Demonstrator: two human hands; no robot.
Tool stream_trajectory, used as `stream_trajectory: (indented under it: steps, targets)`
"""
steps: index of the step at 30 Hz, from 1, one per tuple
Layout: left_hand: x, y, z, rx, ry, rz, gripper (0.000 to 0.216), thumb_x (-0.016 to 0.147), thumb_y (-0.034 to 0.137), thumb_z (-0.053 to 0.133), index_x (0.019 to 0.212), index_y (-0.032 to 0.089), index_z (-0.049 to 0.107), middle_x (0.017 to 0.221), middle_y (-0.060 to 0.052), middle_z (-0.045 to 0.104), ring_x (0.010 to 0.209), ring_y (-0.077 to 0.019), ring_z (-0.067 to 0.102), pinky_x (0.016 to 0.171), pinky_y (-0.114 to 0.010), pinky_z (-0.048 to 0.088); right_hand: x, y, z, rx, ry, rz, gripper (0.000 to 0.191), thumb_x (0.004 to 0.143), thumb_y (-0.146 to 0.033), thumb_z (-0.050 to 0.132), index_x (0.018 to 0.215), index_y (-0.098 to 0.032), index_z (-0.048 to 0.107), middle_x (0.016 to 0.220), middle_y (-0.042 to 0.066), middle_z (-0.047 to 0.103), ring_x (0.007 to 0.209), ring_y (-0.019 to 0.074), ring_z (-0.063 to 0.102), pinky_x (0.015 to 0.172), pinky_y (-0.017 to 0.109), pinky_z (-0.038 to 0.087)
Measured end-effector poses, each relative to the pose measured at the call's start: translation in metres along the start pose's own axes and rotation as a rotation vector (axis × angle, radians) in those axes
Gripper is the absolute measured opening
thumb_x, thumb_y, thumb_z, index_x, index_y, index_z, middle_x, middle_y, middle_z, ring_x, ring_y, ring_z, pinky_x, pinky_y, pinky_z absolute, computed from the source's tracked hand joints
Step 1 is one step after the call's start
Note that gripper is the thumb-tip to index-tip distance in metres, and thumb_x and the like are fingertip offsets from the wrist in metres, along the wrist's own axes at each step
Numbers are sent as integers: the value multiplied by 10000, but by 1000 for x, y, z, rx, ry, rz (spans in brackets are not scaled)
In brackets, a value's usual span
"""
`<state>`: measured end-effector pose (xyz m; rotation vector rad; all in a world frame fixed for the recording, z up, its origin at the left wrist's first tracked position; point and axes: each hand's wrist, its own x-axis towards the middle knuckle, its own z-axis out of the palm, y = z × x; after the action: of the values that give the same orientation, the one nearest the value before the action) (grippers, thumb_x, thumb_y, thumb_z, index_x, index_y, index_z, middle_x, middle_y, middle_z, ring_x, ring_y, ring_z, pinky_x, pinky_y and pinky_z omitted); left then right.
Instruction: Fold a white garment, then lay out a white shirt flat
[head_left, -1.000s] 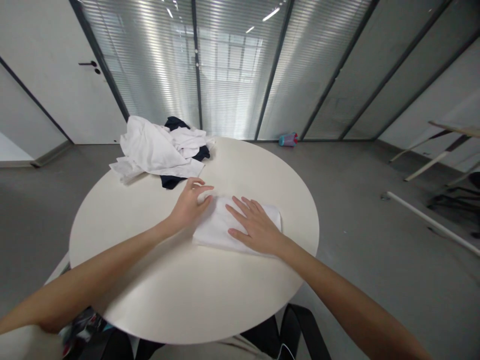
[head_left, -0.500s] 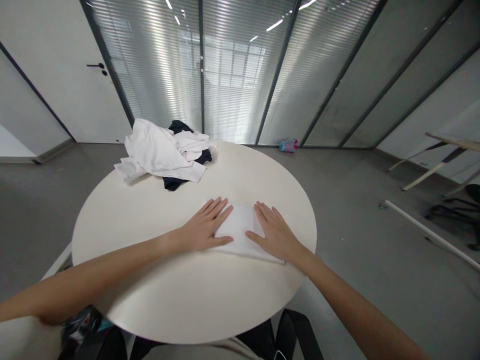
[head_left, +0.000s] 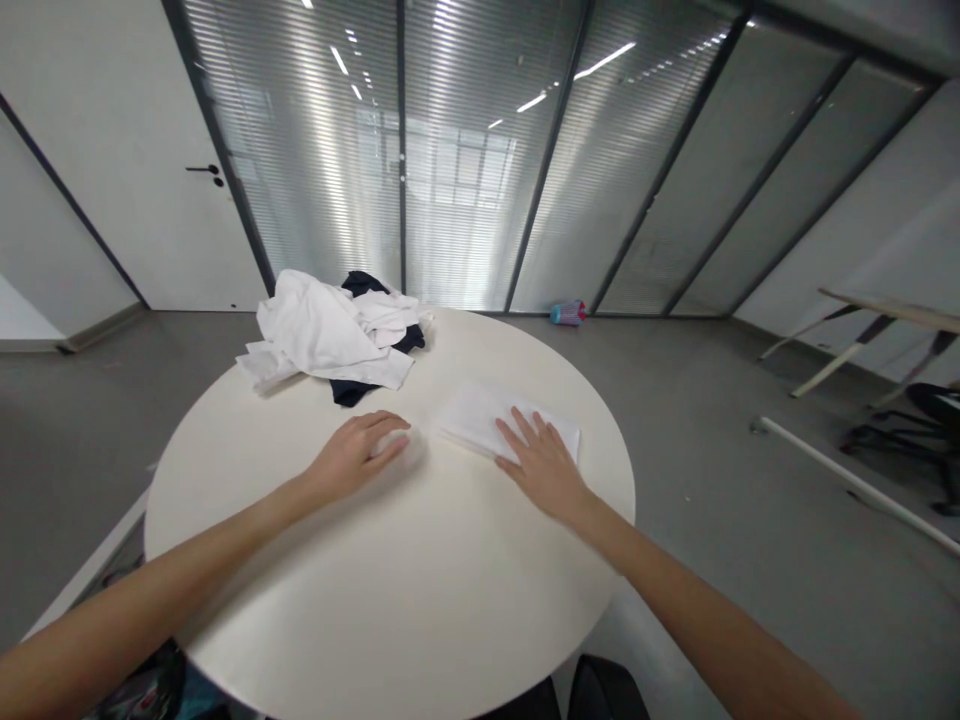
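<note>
A folded white cloth (head_left: 469,415), perhaps a garment, lies flat on the round white table (head_left: 375,600). My right hand (head_left: 546,462) rests on its right part, palm down, fingers spread. To the left of the cloth, my left hand (head_left: 361,452) hovers over the tabletop with nothing in it, its fingers loosely curved and thumb apart. At the far left of the table sits a crumpled pile of white clothes (head_left: 315,325), with dark navy cloth (head_left: 352,392) showing beneath and behind it.
A glass partition with blinds (head_left: 465,200) and a white door (head_left: 150,200) stand behind the table. On the floor lies a blue and pink container (head_left: 568,313). To the right are a wooden-legged table (head_left: 892,310), a black chair (head_left: 915,440) and a white bar (head_left: 855,480).
The folded cloth has shifted away from me and to the right, with my right hand still on it. My left hand has come off the cloth and moved left. The view has tilted up slightly.
</note>
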<state>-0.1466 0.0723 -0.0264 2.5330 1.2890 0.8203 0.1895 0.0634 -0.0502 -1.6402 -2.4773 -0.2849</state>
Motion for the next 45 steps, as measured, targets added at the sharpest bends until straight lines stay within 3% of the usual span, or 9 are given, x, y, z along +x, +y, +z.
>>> stream_trajectory:
  steps: [5, 15, 20, 24, 30, 35, 37, 41, 45]
  targets:
    - [-5, -12, 18, -54, -20, 51, 332, 1006, 409, 483, 1026, 200, 740, 1009, -87, 747, 935, -231, 688, 874, -368, 526, 54, 40, 13, -100, -68, 263, 615, 1024, -519, 364, 1574, -243, 354, 1652, 128, 251, 1491, 395, 269, 1177, 577, 275]
    - [-7, -14, 17, -163, -36, 36, 274, 978, 340, 517, 981, 205, 755, 946, -85, 738, 873, -219, 670, 809, -347, 510, 66, 54, 28, -75, -70, 309, 657, 1012, -566, 238, 1593, -263, 298, 1670, 106, 205, 1494, 397, 245, 1172, 593, 237]
    - [-7, -14, 20, -147, -33, 33, 243, 966, 291, 523, 989, 203, 748, 953, -83, 732, 890, -217, 665, 834, -354, 500, 123, 78, 31, -42, -186, 512, 652, 1025, -542, 241, 1610, -253, 230, 1682, 126, 138, 1502, 429, 187, 1181, 562, 191]
    - [-7, -14, 21, -132, -26, 33, 221, 958, 251, 526, 995, 208, 739, 953, -79, 730, 897, -216, 664, 830, -353, 496, 170, 95, 41, -16, -202, 583, 642, 1032, -526, 221, 1611, -248, 213, 1685, 138, 97, 1506, 431, 158, 1184, 540, 150]
    - [-8, -18, 23, -138, -51, 23, 196, 946, 213, 541, 1013, 219, 725, 968, -67, 717, 926, -214, 651, 860, -361, 472, 199, 103, 56, -22, -184, 616, 638, 1027, -510, 203, 1607, -246, 228, 1684, 143, 92, 1501, 430, 151, 1167, 564, 134]
    - [-7, -19, 20, -165, -71, 6, 200, 963, 240, 532, 1021, 207, 720, 972, -73, 712, 931, -211, 647, 874, -357, 474, 192, 91, 51, -47, -43, 579, 727, 989, -533, 390, 1603, -171, 243, 1643, 188, 229, 1467, 439, 252, 1162, 566, 192]
    - [-7, -19, 18, -196, -49, -25, 206, 968, 256, 523, 1022, 199, 713, 985, -80, 711, 944, -213, 649, 876, -350, 490, 182, 75, 47, -39, 45, 463, 739, 978, -482, 456, 1589, -114, 262, 1608, 203, 310, 1452, 411, 303, 1175, 540, 207]
    - [0, -31, 10, -172, 81, -88, 223, 971, 285, 521, 1103, 208, 682, 1088, -87, 695, 1043, -227, 644, 934, -362, 505, 153, 32, 47, 115, 81, 89, 444, 989, -367, 450, 1359, -162, 586, 1413, 133, 577, 1305, 288, 507, 1116, 423, 358]
    - [37, -63, -15, 30, 236, -172, 306, 918, 171, 530, 1197, 208, 650, 1175, -90, 647, 1085, -239, 636, 935, -367, 522, 134, 2, 55, 217, 82, -17, 335, 980, -320, 473, 1210, -179, 671, 1318, 109, 634, 1205, 258, 562, 1053, 395, 414]
